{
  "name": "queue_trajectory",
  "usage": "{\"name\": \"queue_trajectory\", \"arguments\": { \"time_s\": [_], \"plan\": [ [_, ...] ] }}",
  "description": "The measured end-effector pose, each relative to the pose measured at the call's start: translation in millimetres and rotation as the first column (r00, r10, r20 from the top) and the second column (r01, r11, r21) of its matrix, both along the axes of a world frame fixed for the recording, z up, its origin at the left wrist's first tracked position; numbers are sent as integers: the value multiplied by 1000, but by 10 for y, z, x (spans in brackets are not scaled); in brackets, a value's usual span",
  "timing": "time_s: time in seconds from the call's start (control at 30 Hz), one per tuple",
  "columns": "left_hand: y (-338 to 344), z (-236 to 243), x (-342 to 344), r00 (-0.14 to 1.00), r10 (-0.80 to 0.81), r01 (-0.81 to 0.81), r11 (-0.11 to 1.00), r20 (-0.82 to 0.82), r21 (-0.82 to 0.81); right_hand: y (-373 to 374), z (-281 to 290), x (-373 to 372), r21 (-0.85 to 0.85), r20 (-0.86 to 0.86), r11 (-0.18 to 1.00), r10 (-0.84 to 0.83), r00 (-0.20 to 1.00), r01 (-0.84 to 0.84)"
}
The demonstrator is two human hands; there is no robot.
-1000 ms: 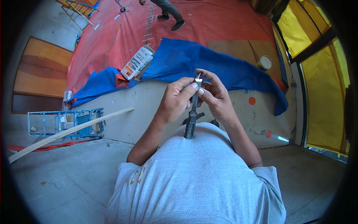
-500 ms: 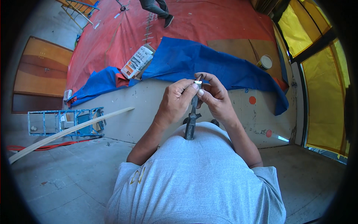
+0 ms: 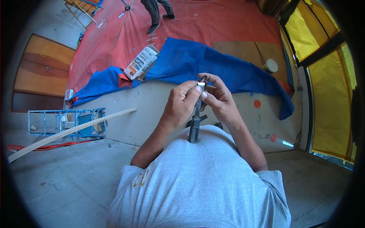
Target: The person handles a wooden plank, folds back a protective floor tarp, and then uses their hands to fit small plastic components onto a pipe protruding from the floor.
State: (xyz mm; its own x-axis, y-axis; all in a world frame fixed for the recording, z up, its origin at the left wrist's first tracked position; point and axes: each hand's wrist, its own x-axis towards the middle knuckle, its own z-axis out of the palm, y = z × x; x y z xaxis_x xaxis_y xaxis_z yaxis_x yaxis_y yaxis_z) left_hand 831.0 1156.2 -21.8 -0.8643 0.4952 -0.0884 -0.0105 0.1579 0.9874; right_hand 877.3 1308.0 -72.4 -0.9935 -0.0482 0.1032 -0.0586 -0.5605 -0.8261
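Note:
In front of my chest, my left hand (image 3: pixel 180 102) and my right hand (image 3: pixel 219 102) come together in a pinch. Between them is a slim dark tool with a black ribbed handle (image 3: pixel 194 132), shaped like a screwdriver or chisel; its exact kind is not clear. The handle end rests against or just above my grey shirt, and the narrow shaft points away from me. Both thumbs and index fingers close around the far end, where a small shiny metal piece (image 3: pixel 201 84) shows. My fingers partly hide that end.
Ahead lies a blue tarp (image 3: pixel 182 60) over red sheeting (image 3: pixel 190 22), with a torn-open box (image 3: pixel 141 62) and a white bucket (image 3: pixel 271 65). At left are a blue ladder (image 3: pixel 53 122), a long wooden strip (image 3: pixel 72 132) and a red hose (image 3: pixel 53 147). A person's legs (image 3: pixel 153 15) show far ahead.
My hands and the tool stay almost in place. The person far ahead has taken a step, with both feet now showing on the red sheeting.

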Motion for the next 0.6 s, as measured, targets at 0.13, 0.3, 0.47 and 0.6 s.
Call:
{"name": "queue_trajectory", "arguments": {
  "time_s": [0.13, 0.3, 0.47, 0.6],
  "plan": [
    [-50, -146, -10, 996, -39, 40, 999, -85, 1, 11, 19, 18, 6, 18, 1000, 5, 1000, -5],
    [-38, -121, 29, 995, -18, 21, 999, -97, 29, 7, -3, 31, 46, 27, 999, -20, 999, 19],
    [-99, -283, 59, 976, 3, -16, 998, -218, -60, -2, 11, 93, 92, 43, 995, -36, 998, 32],
    [-105, -142, 83, 985, -4, -41, 965, -174, -259, -16, -27, 78, 92, 74, 995, -41, 996, 35]
  ]
}}
